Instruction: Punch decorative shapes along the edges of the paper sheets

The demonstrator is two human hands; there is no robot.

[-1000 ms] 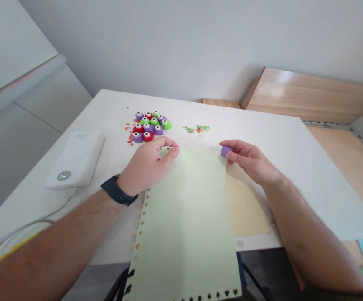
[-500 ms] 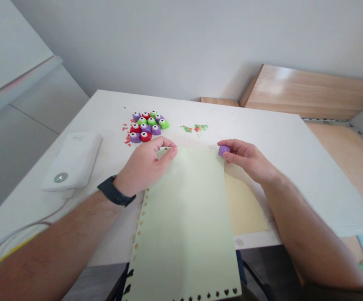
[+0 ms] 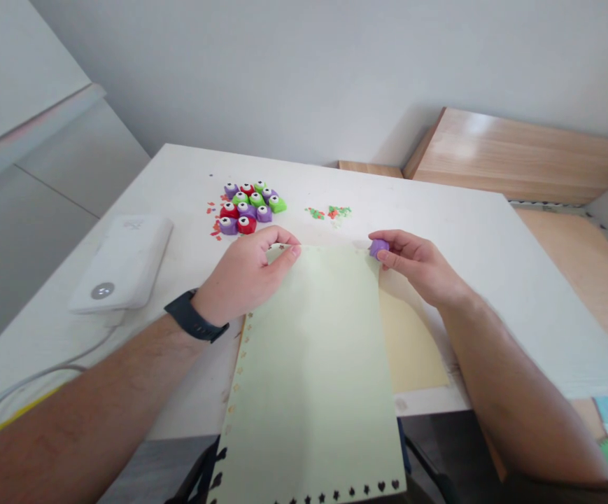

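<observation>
Paper punches (image 3: 248, 208) beyond left hand (image 3: 243, 276), corded device (image 3: 119, 262) to its left, sheet (image 3: 314, 364) beside right hand (image 3: 422, 269)

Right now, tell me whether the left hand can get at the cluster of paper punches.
Probably yes. The left hand rests at the top edge of the pale green paper sheet, and the cluster of paper punches sits just beyond it on the white table, with nothing visible in between.

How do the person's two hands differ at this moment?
The left hand wears a black wristband, while the right hand shows none. The left hand's fingers rest on the top edge of the pale green sheet, while the right hand pinches a small purple craft punch. Both hands are bare and at that sheet's top edge.
</observation>
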